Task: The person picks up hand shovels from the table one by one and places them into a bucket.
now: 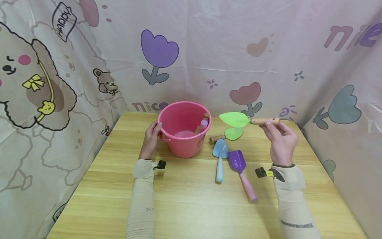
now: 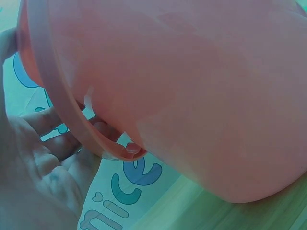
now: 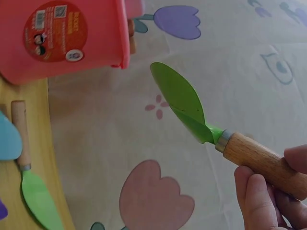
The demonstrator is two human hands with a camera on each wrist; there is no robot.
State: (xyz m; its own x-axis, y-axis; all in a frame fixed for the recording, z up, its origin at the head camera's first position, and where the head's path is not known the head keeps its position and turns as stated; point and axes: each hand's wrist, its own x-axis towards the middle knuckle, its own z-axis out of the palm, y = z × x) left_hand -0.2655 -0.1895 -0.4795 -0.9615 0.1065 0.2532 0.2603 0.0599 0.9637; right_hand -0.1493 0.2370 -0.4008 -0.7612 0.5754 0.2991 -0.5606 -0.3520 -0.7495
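Pink bucket [image 1: 184, 147], red label [image 3: 53, 29] (curtain [image 1: 206, 43] reads "nice").

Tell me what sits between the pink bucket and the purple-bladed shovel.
In the head view, the blue trowel lies between the pink bucket and the purple-bladed shovel.

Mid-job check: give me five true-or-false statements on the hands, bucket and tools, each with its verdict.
1. The right hand holds a green trowel by its wooden handle. True.
2. The left hand hangs clear of the pink bucket. False: it grips the rim.
3. The blue trowel stands inside the bucket. False: it lies on the table.
4. A second green trowel lies on the table. True.
5. The bucket is empty. False: tool handles show inside it.
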